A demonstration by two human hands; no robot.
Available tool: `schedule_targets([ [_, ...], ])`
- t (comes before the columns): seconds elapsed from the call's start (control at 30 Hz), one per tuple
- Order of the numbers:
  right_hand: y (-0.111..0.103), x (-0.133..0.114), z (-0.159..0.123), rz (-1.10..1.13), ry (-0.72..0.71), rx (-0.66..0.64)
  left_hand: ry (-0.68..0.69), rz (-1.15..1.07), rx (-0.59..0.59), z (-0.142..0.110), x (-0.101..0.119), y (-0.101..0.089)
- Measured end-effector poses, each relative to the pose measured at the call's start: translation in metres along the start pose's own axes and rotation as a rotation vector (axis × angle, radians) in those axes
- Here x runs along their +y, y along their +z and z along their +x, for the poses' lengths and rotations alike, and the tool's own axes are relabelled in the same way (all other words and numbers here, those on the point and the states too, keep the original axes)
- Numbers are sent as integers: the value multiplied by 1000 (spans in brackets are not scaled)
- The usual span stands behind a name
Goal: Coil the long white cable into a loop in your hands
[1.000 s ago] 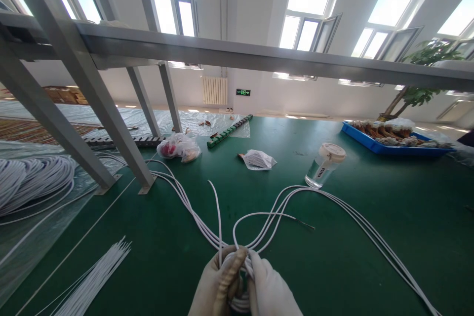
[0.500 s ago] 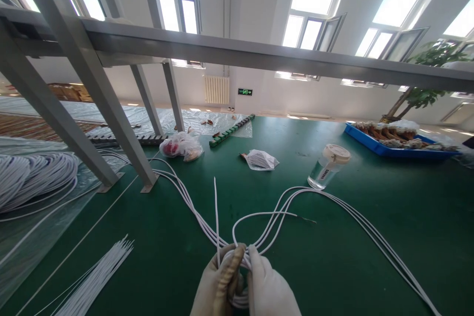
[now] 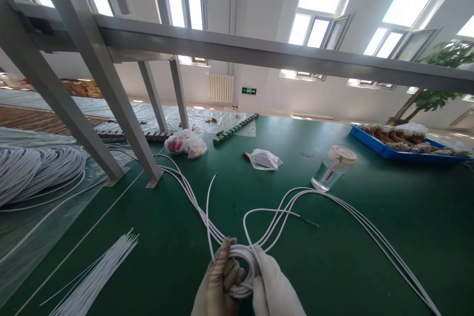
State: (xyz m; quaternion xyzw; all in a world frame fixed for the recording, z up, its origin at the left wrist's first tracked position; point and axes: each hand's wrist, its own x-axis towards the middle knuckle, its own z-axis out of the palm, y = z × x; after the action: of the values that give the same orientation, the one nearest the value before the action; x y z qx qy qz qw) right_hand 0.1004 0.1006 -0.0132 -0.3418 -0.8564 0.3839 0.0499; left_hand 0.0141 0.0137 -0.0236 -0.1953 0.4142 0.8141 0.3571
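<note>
Both my hands wear pale gloves and meet at the bottom centre over a green table (image 3: pixel 333 266). My left hand (image 3: pixel 218 284) grips a small coil of white cable (image 3: pixel 242 256), fingers curled around its left side. My right hand (image 3: pixel 276 289) pinches the same coil from the right. From the coil, white cable strands (image 3: pixel 355 222) run out to the right edge and others run back left toward the metal frame. One loose end (image 3: pixel 209 192) sticks up; another with a bare tip (image 3: pixel 309 219) lies on the table.
A grey metal frame (image 3: pixel 122 108) stands on the left with a beam overhead. A big cable bundle (image 3: pixel 33 170) lies far left, cut white lengths (image 3: pixel 99 276) lower left. Beyond are plastic bags (image 3: pixel 187 144), a lidded clear jar (image 3: pixel 331 170), a green strip (image 3: pixel 233 129) and a blue tray (image 3: pixel 403 150).
The coil between my hands has opened into a wider, more visible loop, and the upright loose end has bent to the left. The view has shifted slightly.
</note>
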Motion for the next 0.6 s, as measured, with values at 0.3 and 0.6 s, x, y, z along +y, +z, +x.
schedule_targets([
  [0.3,-14,2,6,-73,-79,-117,-259,110,-167,-26,47,10],
  [0.6,-8,1,6,-390,-290,-83,-135,179,-193,-14,28,9],
])
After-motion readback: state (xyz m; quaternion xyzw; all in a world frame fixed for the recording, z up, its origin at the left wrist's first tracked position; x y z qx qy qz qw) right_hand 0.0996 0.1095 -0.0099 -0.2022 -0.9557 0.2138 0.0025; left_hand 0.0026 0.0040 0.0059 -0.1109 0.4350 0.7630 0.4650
